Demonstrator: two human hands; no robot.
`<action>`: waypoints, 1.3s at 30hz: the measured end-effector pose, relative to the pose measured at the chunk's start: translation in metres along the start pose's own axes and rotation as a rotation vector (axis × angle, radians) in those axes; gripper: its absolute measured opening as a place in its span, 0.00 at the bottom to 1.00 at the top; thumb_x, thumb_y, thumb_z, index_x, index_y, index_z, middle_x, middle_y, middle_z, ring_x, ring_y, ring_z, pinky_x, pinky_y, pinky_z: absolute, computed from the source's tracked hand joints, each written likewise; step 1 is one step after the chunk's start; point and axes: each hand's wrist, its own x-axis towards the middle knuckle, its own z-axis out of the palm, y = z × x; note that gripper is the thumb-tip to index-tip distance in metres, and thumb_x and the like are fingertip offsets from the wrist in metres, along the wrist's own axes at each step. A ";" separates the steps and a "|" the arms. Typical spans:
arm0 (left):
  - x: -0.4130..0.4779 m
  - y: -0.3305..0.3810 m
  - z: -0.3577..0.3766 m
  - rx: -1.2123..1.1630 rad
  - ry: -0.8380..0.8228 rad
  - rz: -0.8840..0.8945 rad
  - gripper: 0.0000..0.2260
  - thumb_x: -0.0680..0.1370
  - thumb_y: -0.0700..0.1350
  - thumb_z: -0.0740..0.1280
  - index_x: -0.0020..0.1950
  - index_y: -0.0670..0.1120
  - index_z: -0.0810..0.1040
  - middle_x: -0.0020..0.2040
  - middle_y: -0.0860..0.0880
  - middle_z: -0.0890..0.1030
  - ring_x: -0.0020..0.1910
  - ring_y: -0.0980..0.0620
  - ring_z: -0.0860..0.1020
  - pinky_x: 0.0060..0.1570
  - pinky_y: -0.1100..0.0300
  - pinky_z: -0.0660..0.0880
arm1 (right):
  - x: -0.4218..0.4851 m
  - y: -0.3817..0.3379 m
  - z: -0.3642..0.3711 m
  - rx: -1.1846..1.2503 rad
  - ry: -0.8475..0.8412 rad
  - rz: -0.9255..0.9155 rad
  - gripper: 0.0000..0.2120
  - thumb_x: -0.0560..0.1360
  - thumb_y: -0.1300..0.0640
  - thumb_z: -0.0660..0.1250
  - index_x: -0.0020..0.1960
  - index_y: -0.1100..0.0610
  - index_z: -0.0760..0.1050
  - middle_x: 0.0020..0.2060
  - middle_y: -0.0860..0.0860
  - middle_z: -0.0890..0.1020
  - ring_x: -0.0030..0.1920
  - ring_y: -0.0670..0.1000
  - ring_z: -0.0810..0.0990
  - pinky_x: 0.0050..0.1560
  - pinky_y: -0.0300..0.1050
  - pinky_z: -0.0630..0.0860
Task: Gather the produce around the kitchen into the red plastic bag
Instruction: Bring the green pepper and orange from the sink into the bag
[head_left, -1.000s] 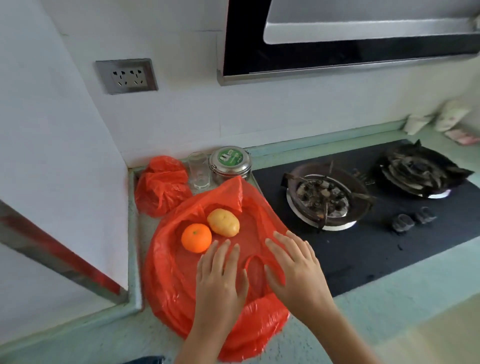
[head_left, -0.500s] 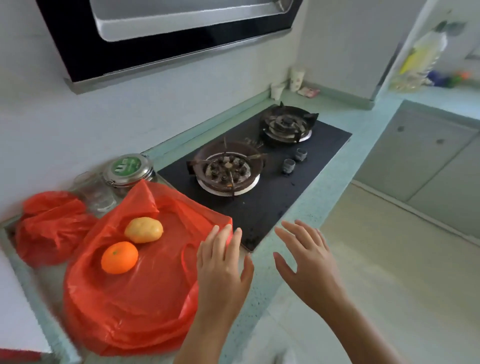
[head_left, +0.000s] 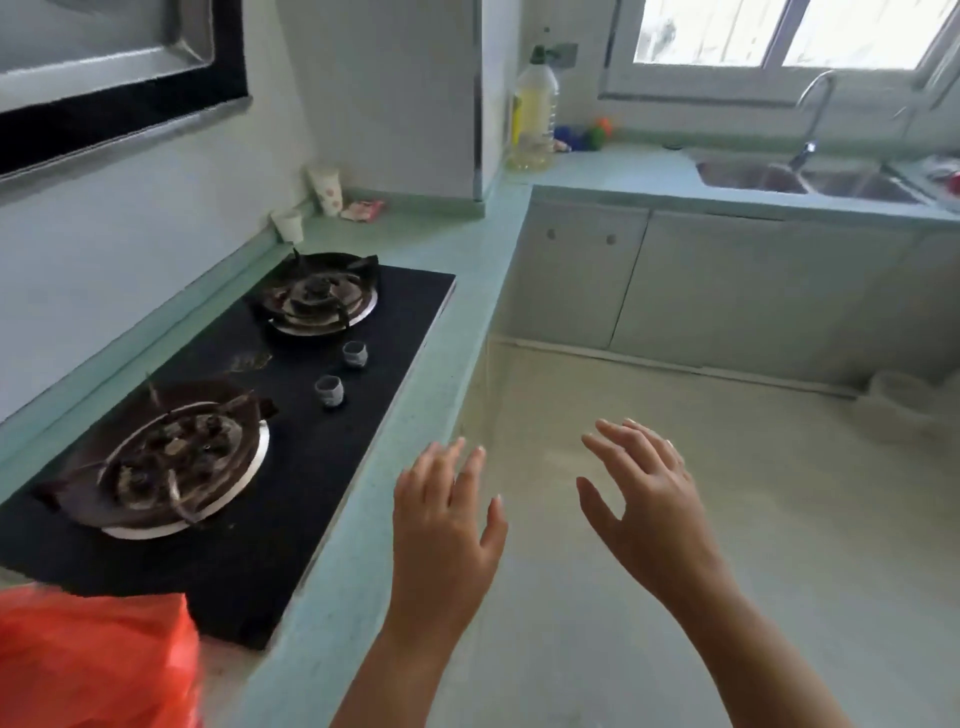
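Both grips spread wide and empty, left hand (head_left: 447, 525) and right hand (head_left: 649, 514). What looks like produce (head_left: 600, 130) lies well ahead by the oil bottle (head_left: 535, 104), right hand nearer. The red plastic bag (head_left: 93, 660) sits low-left on the counter (head_left: 363, 571).

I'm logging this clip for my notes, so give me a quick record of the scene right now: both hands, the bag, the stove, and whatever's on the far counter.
left hand: open, fingers spread, holding nothing, near the counter edge
right hand: open, holding nothing, above the floor
red bag: lower left, partly out of frame; contents not visible
stove: two burners, no pot on either
far counter: oil bottle; beside it a small orange thing and a small green thing, too blurred to identify
sink: under the window
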 end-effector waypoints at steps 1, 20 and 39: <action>0.011 0.011 0.015 -0.014 -0.017 0.010 0.18 0.73 0.49 0.58 0.62 0.44 0.69 0.59 0.41 0.78 0.61 0.44 0.69 0.61 0.49 0.64 | 0.008 0.019 -0.007 -0.008 0.020 0.016 0.19 0.71 0.49 0.59 0.56 0.58 0.76 0.55 0.57 0.79 0.59 0.61 0.74 0.55 0.64 0.72; 0.186 0.193 0.242 -0.219 -0.183 0.265 0.18 0.72 0.49 0.59 0.60 0.45 0.72 0.58 0.43 0.78 0.62 0.46 0.68 0.57 0.41 0.71 | 0.094 0.287 -0.084 -0.140 0.220 0.317 0.20 0.70 0.48 0.58 0.56 0.59 0.76 0.56 0.57 0.79 0.60 0.60 0.73 0.57 0.64 0.71; 0.436 0.132 0.433 -0.231 -0.169 0.247 0.18 0.72 0.48 0.59 0.59 0.43 0.75 0.58 0.42 0.78 0.62 0.45 0.68 0.58 0.41 0.68 | 0.371 0.414 0.024 -0.147 0.127 0.284 0.20 0.70 0.49 0.59 0.56 0.59 0.76 0.57 0.56 0.79 0.60 0.60 0.74 0.55 0.64 0.72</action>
